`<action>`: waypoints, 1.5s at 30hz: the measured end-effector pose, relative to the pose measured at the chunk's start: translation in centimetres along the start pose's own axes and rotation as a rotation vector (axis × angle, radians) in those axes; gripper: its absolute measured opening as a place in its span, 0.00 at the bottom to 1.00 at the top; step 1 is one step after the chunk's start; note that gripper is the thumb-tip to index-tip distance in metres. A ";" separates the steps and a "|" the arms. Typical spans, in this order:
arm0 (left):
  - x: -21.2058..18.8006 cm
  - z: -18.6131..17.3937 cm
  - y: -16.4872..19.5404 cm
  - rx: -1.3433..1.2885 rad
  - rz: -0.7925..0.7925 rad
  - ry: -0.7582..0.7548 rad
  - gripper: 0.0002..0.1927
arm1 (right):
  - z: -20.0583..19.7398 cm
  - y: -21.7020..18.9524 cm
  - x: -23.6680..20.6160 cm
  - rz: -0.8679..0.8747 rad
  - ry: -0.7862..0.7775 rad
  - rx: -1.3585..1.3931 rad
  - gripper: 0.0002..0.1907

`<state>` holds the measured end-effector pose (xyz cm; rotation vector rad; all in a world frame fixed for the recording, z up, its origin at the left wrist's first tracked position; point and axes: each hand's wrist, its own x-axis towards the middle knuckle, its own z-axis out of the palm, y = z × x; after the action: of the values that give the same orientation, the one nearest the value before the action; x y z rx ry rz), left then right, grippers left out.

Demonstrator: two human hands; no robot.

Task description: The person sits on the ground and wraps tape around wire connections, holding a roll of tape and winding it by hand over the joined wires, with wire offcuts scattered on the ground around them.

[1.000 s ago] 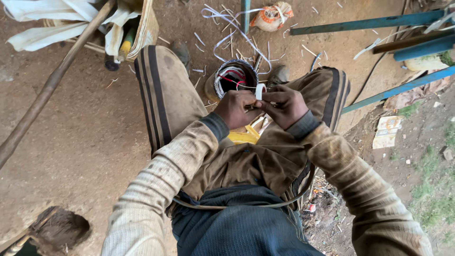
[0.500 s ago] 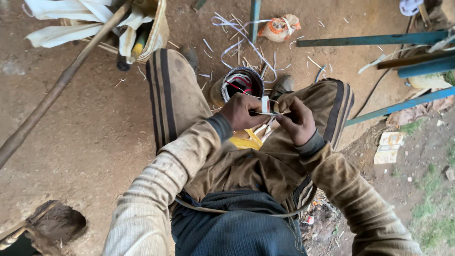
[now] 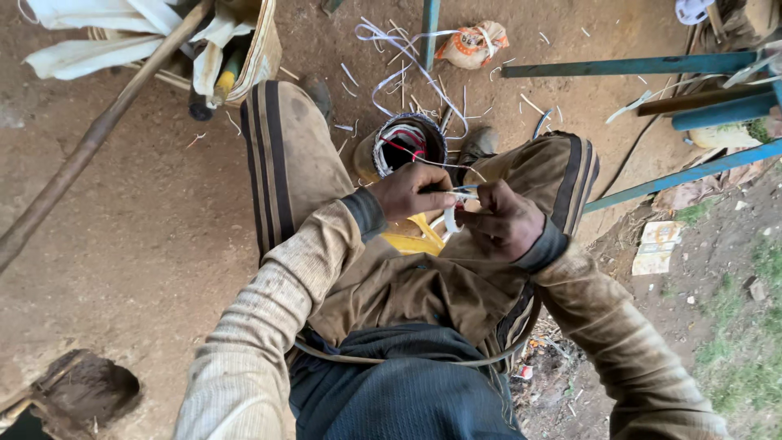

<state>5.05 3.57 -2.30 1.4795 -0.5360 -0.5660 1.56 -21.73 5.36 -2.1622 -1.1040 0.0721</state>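
I sit with my knees apart over a dirt floor. My left hand (image 3: 411, 191) pinches a thin white strip (image 3: 453, 213) above my lap. My right hand (image 3: 505, 222) grips the same strip from the other side, knuckles up. The strip loops down between both hands. Between my feet stands a small round woven basket (image 3: 405, 143) with a striped rim; a thin red strand runs from it toward my hands. A yellow object (image 3: 414, 239) lies on my lap under the hands.
White strip offcuts (image 3: 395, 49) litter the ground beyond the basket. A tied orange sack (image 3: 472, 45) lies farther out. Blue metal bars (image 3: 652, 63) cross the upper right. A wooden pole (image 3: 98, 130) slants at left beside a box of white material (image 3: 236, 49).
My hands have drawn slightly apart and shifted right, pulling the white strip taut between them. The camera view has tilted a little.
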 end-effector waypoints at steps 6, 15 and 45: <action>0.2 1.4 1.8 0.408 0.196 0.212 0.17 | 1.7 0.0 -0.2 0.698 0.295 0.577 0.06; 0.5 1.4 -1.3 0.088 0.228 0.118 0.11 | 2.6 0.8 0.0 0.498 0.250 0.249 0.10; 0.1 2.5 1.6 0.442 0.228 0.194 0.13 | 1.3 -0.9 -0.4 0.557 0.275 0.500 0.09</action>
<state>3.54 1.65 -0.61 1.8362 -0.6944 -0.1221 0.21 -20.94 4.82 -1.8820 -0.2640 0.2631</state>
